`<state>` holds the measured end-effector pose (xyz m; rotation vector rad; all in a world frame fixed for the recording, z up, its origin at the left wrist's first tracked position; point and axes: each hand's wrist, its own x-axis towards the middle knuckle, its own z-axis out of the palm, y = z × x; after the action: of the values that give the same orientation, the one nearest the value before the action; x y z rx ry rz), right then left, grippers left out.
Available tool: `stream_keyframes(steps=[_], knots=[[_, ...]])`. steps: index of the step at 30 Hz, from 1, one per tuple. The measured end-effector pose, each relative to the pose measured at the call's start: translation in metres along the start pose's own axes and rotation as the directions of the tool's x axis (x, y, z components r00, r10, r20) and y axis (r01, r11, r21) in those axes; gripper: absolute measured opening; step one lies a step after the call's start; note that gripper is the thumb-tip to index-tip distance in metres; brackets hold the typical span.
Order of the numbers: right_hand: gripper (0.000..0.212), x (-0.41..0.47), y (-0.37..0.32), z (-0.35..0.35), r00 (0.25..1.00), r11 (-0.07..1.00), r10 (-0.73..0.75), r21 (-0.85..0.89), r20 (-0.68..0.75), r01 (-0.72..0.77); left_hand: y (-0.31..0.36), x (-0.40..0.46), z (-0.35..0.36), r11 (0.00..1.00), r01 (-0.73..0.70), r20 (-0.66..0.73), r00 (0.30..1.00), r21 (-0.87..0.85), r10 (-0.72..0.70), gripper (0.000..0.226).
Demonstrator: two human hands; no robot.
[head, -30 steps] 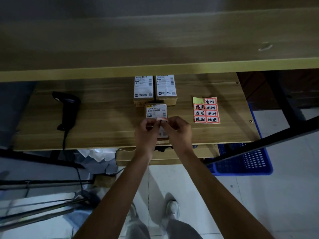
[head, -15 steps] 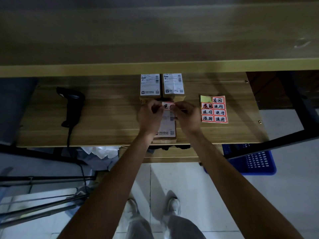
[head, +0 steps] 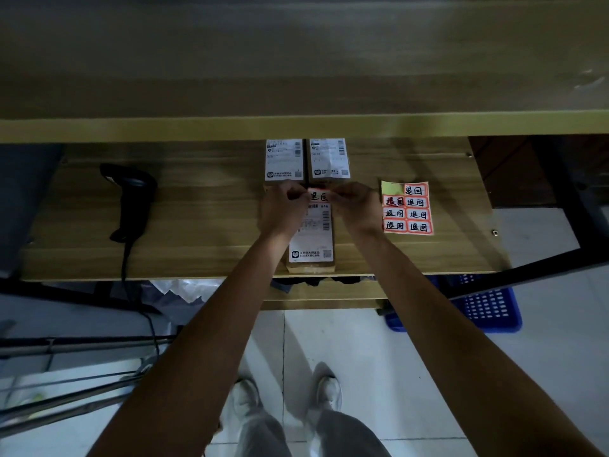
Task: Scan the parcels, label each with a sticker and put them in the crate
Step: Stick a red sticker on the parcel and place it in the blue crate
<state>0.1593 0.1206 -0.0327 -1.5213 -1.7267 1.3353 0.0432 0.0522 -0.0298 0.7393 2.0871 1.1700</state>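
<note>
— Dim wooden bench (head: 197, 206), scanner (head: 131, 199) lying left, sticker sheet (head: 407, 208) right, blue crate (head: 487, 311) down on the floor.

— And the hands?

— Left hand (head: 283, 209) and right hand (head: 357, 207) each pinched one end of an orange sticker (head: 319, 195), stretched over the far end of the near parcel (head: 311, 239). Two more parcels (head: 306, 159) lay just behind.

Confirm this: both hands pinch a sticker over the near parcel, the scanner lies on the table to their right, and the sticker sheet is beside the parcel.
One detail is wrong: the scanner lies on the table to the left of the hands, not the right. The head view shows it. The rest stands.
</note>
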Motion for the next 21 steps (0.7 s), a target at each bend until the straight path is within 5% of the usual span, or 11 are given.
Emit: stream_keyframes(steps=[9,21], knots=[[0.019,0.001,0.004,0.014,0.994,0.995,0.093,-0.043,-0.048,-0.095,0.006,-0.015,0.019,0.985,0.030,-0.180,0.984,0.169,0.001,0.019],[0.018,0.004,0.008,0.017,0.989,0.975,0.049,-0.210,-0.140,-0.078,-0.012,0.005,0.031,0.948,-0.023,-0.213,0.972,0.318,0.095,0.022]])
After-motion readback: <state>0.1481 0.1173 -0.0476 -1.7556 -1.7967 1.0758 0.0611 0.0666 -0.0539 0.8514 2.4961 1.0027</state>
